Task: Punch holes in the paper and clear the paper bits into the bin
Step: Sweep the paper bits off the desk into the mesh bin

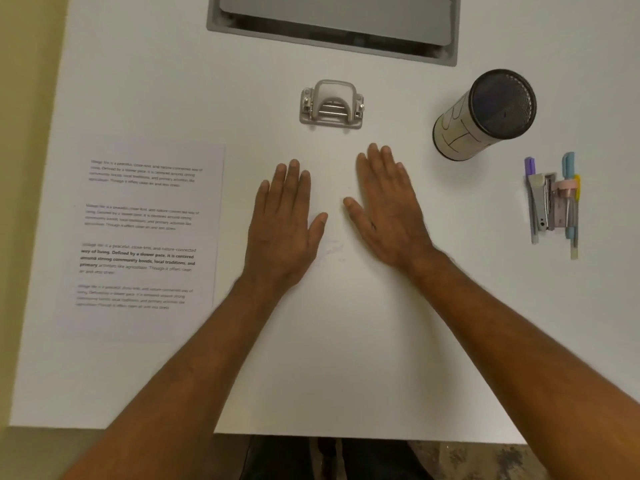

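Note:
A printed sheet of paper [145, 237] lies flat on the left of the white table [346, 358]. A beige two-hole punch [331, 105] stands at the back centre, handle up. A round mesh bin [485, 114] wrapped in paper stands at the back right. My left hand [282, 226] and my right hand [389, 209] rest palm down on the table, side by side, in front of the punch. Both hold nothing, and their fingers are stretched out flat. A faint smudge or a few pale bits [330, 251] show between my wrists.
A grey cable hatch [332, 29] is set into the table at the back. At the far right lies a cluster of pens, a stapler and a small ruler [552, 202]. The table's front edge runs just below my forearms.

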`<state>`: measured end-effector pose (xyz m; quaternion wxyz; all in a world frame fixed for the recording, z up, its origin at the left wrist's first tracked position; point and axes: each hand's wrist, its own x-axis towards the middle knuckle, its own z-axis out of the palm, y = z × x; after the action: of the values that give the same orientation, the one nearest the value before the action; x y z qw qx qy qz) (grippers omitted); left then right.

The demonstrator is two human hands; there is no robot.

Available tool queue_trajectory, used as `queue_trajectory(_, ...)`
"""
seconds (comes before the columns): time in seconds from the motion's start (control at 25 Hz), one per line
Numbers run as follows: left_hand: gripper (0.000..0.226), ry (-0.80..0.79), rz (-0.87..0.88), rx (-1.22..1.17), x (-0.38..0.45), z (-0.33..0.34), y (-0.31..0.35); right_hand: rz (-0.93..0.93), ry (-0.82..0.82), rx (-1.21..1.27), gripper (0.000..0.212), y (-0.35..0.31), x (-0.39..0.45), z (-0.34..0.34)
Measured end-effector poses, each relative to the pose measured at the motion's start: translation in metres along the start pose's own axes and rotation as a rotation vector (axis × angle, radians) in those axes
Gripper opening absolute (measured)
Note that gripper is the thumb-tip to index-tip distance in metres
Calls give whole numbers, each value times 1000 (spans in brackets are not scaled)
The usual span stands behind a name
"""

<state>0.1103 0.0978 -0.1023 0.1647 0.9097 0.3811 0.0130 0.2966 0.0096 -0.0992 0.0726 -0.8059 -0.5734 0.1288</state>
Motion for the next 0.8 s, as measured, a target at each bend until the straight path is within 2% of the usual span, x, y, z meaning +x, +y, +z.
queue_trajectory(0.12, 63, -6, 93, 3, -17, 5, 12, -170, -22, -13, 65, -1, -18, 1)
queue_trajectory(0.28, 57, -13, 222, -233, -39, 3, 22, -373, -74, 189, 56, 14, -36, -5)
queue_trajectory(0.36, 56, 46, 164, -279, -40, -1, 21, -333, 23, 255, 55, 29, -26, -12)
queue_trajectory(0.44, 57, 112, -2, -203, -36, -3, 19, -198, 114, 221, 55, 44, -7, -18)
queue_trajectory(0.56, 63, 64, -171, -67, -33, 0, 18, -112, 44, 57, 61, 44, 8, -16)
queue_trajectory(0.8, 63, 64, -61, 9, -61, 17, 37, -342, -52, -38, 66, 9, -23, -1)
